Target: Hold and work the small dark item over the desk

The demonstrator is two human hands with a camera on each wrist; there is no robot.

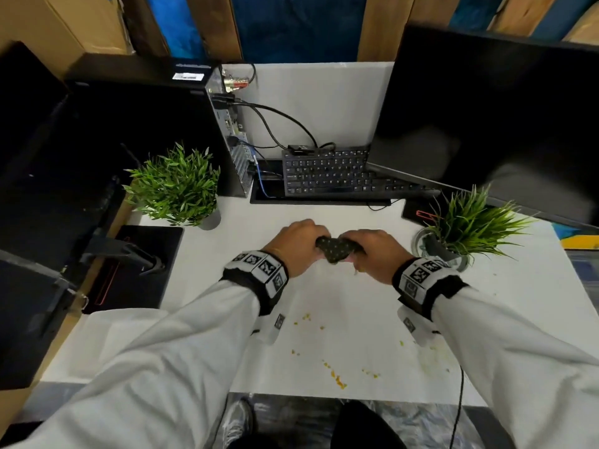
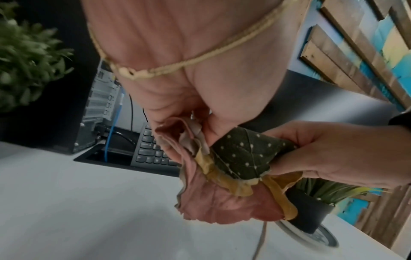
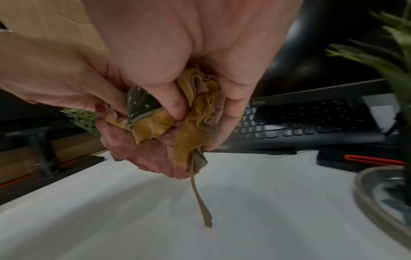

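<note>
Two hands meet over the middle of the white desk, sharing one crumpled leaf. At far left stands a potted plant, with a black computer tower behind it and a keyboard further back. The left hand has its fingers curled round the leaf's reddish underside, gripping it tight. The leaf hangs in the air between the two hands, just above the desk: dark green with white dots on top, yellowed along the folds, its thin stem dangling free. The right hand pinches the bunched yellow edge between thumb and fingers. The leaf looks light, limp and easily torn; crumbs on the desk near the person suggest bits break off. A hold on the thicker midrib or stem base would likely stress it least. At right, a second plant sits on a glass dish below a dark monitor.
</note>
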